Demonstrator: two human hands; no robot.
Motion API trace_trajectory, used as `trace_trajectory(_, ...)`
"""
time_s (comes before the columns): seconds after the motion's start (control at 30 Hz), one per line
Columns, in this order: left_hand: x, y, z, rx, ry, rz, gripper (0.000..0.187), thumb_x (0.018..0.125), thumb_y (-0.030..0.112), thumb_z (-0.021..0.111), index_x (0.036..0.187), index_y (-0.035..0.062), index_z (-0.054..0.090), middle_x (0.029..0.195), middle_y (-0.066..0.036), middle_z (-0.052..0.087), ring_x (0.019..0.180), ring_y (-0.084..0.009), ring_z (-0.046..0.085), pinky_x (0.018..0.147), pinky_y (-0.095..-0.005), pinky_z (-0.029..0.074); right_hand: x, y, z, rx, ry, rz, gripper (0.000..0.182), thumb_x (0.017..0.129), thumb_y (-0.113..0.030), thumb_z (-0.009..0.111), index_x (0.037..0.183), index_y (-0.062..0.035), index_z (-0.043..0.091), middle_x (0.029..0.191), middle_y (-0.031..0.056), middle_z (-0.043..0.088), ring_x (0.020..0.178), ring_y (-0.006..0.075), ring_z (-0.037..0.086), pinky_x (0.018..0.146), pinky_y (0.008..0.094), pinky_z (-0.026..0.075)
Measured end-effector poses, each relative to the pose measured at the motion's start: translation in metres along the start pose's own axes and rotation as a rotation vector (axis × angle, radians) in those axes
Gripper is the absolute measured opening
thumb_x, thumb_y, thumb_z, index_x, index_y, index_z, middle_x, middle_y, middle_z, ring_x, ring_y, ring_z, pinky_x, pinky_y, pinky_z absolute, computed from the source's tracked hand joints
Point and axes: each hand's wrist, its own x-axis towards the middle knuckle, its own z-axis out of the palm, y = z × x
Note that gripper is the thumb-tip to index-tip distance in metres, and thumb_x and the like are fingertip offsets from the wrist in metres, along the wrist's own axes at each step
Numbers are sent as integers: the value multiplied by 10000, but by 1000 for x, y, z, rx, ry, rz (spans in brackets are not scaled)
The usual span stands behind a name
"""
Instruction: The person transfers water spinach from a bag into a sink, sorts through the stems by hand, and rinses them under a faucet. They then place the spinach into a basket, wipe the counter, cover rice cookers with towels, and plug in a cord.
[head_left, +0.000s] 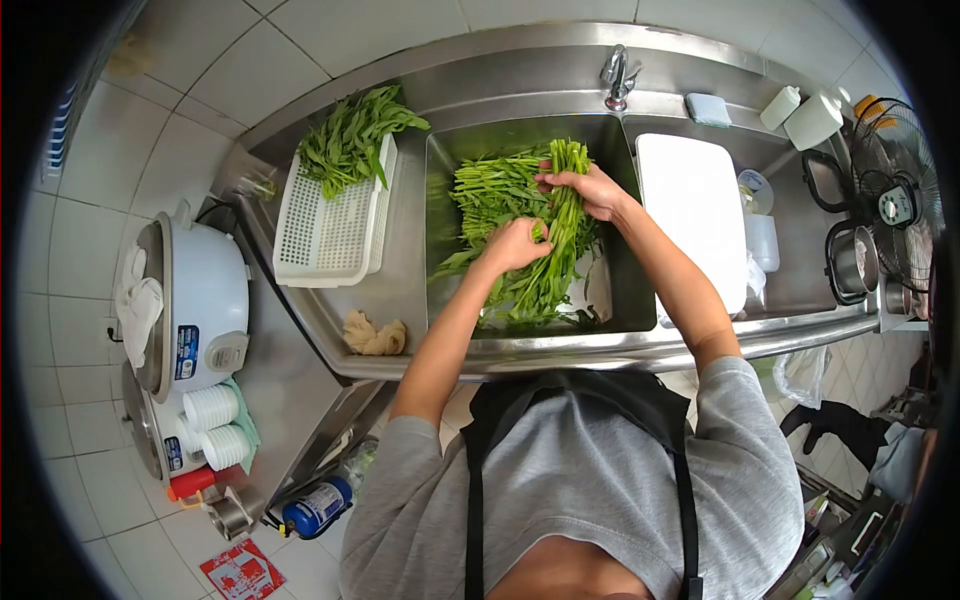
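Leafy green stalks (pixel 490 190) fill much of the steel sink basin (pixel 438 150). My right hand (pixel 590 190) is wrapped round the upper part of a bundle of green stalks (pixel 568 215), near the basin's right side. Lower and to the left, my left hand (pixel 517 243) is closed at the bundle's left edge, its fingertips pinching green stems. The bundle's leaves hang down into the basin. On the left counter, a white perforated basket (pixel 328 240) holds more leafy greens (pixel 355 140) at its back end.
A white board (pixel 692 220) lies right of the basin, with plastic containers (pixel 762 240) beyond it. The faucet (pixel 617 80) stands behind. A beige cloth (pixel 375 334) lies at the front left, a rice cooker (pixel 205 300) farther left. A co-worker's dark-gloved hand (pixel 835 428) shows at right.
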Motion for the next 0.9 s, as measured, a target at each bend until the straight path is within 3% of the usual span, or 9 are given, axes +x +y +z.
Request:
trace_trajectory(0.1,2,-18,21,45,77,49,327,678,340,659,927,130,626,545,-91,526,545,-202,542,530,-347,402,1,-6,1,39,18,-28,176,805,-63,571,972,-23,530,962,101,588,825,169,586,657,314,497)
trace_trajectory(0.13,2,-21,25,61,109,46,322,674,354,666,883,115,618,546,-96,518,545,-202,532,532,-346,402,-1,-8,4,44,57,-29,98,812,-72,570,892,-25,540,879,81,598,776,149,578,635,297,485)
trace_trajectory(0.23,-5,-8,6,19,-109,-91,324,671,369,657,856,107,609,787,-140,631,777,-308,605,699,-404,462,5,-5,-4,-199,42,-160,115,805,-128,608,841,-30,558,800,58,598,744,123,555,611,270,463)
trace_trajectory(0.33,0,-21,-1,-150,-206,-17,359,675,376,720,783,69,570,616,-64,532,603,-171,491,561,-320,382,-1,-15,1,-421,106,-159,221,757,-226,684,796,-40,571,758,40,592,719,111,534,629,259,446)
trace_trajectory(0.37,0,-26,-2,-202,-229,17,364,684,372,727,764,60,558,565,-35,492,551,-127,440,513,-292,347,0,-14,1,-447,113,-184,257,734,-255,705,794,-42,574,762,39,592,719,114,535,645,261,444)
trace_trajectory(0.47,-2,-36,-9,-278,-232,67,392,685,391,736,737,61,532,637,-28,511,612,-120,439,559,-283,358,7,-15,-5,-518,115,-217,379,654,-340,766,813,-47,586,773,35,594,728,128,539,712,278,435)
trace_trajectory(0.67,-6,-47,-30,-302,-229,84,349,767,400,662,838,62,610,709,-33,569,656,-110,473,641,-283,408,13,-17,-17,-567,59,-190,382,659,-328,766,852,-46,594,798,32,599,760,135,545,740,284,436)
trace_trajectory(0.77,-9,-37,-47,-258,-268,-43,349,777,401,649,846,59,621,759,-37,597,709,-113,505,691,-284,417,11,-22,-19,-530,71,-147,390,665,-317,763,894,-46,600,824,28,604,784,137,549,759,286,438)
trace_trajectory(0.9,-1,-51,-44,-296,-149,129,360,792,395,634,873,44,627,665,-15,553,601,-113,454,613,-298,409,3,-37,-14,-468,89,4,410,674,-288,762,918,1,604,857,64,610,786,144,563,727,285,458)
